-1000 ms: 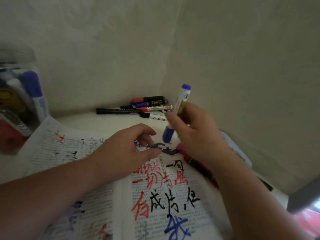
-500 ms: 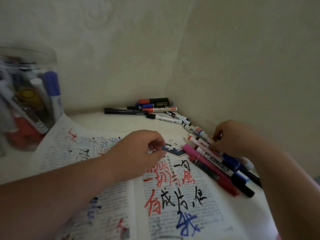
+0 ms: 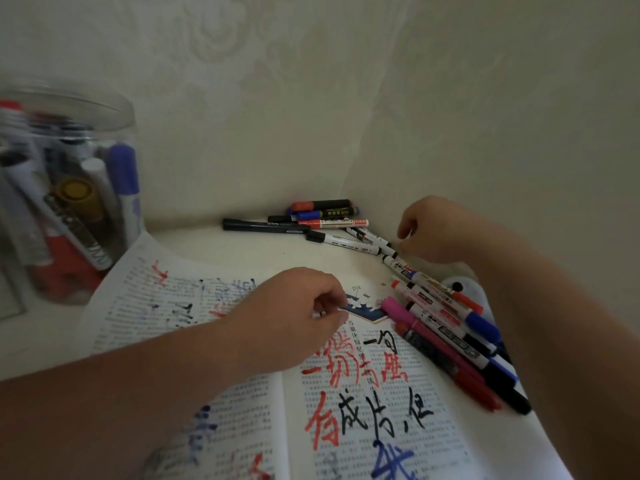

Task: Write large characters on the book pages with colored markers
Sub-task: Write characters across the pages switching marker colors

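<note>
An open book lies in front of me, its right page covered with large red, black and blue characters. My left hand rests on the middle of the book near the spine, fingers loosely curled, thumb on the page. My right hand hovers by the right wall with nothing in it. Its curled fingertips hang just above a white marker with a black cap. A heap of markers, pink, red, blue and black, lies along the book's right edge.
More markers lie in the corner where the two walls meet. A clear plastic jar full of markers stands at the left, beside the book's left page. Walls close in at the back and right.
A second ago my right hand held a blue-capped white marker upright. It laid it on the heap at the right, then moved back toward the corner. My left hand stayed on the book.
</note>
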